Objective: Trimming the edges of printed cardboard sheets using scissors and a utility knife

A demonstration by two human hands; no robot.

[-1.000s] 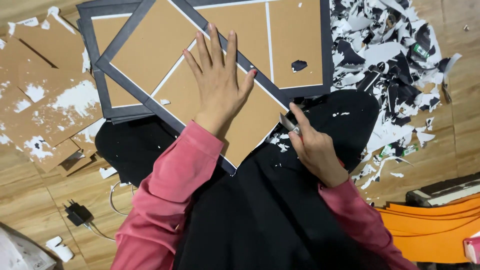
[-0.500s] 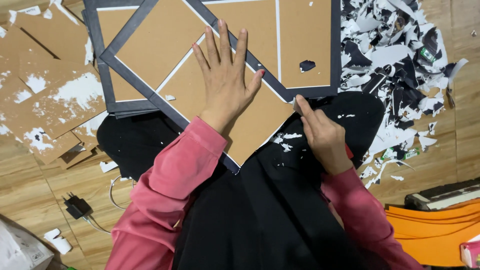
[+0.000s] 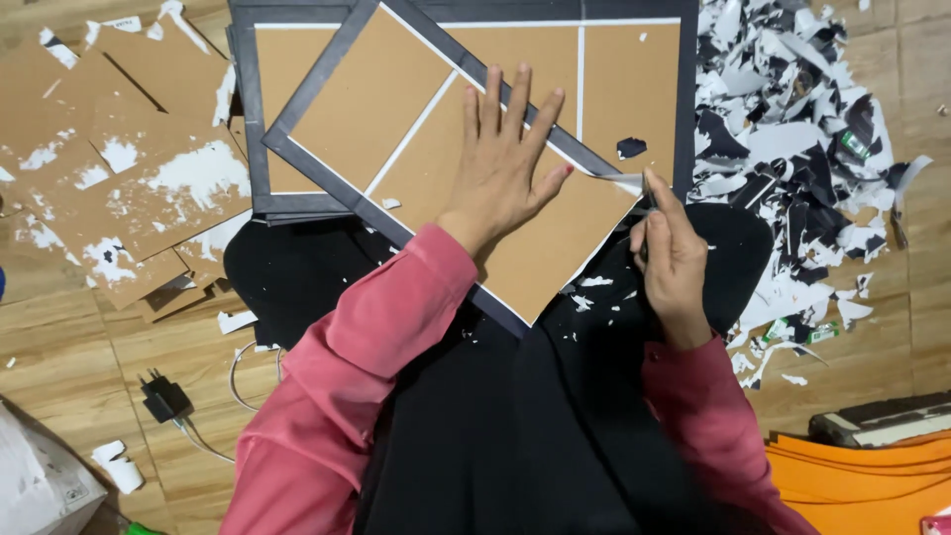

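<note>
Left hand (image 3: 505, 173) flat, open, pinning board (image 3: 436, 168); right hand (image 3: 674, 260) pinches strip (image 3: 616, 181), peeling the edge. Next: steady pull along border.

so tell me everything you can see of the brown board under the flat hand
The brown board looks like cardboard, flat, turned cornerwise, edged with white lines and a dark grey border that is partly stripped. It lies over a similar board and the person's black lap. The left hand presses on it, fingers spread; the right hand pinches a peeling strip at its edge.
</note>
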